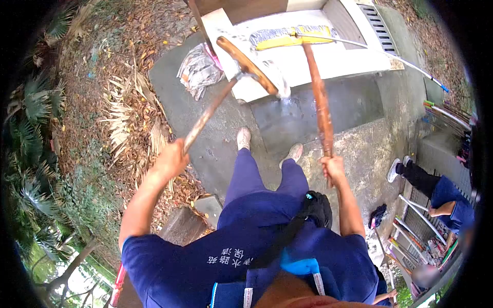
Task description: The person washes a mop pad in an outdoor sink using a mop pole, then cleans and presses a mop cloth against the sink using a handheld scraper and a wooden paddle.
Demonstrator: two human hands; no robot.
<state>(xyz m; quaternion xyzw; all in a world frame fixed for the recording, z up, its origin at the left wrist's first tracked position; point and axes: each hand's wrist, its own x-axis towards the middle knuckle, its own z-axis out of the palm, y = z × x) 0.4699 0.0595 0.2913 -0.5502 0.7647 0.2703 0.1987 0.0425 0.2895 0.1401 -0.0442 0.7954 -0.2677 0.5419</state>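
My left hand is closed around the wooden handle of a T-shaped tool. Its wooden crossbar head, joined by a metal bracket, is held over the near left edge of a white slab; a blurred white fringe shows beside the head. In my right hand is a brown wooden stick, fingers wrapped near its lower end. The stick's far end overlaps a yellow flat mop head with grey-white strands lying on the slab; whether they touch, I cannot tell.
A white pole runs right from the yellow mop head. A crumpled grey cloth lies left of the slab. Wet concrete lies ahead of my feet. Dry leaves cover the left ground. Another person is at right, near several poles.
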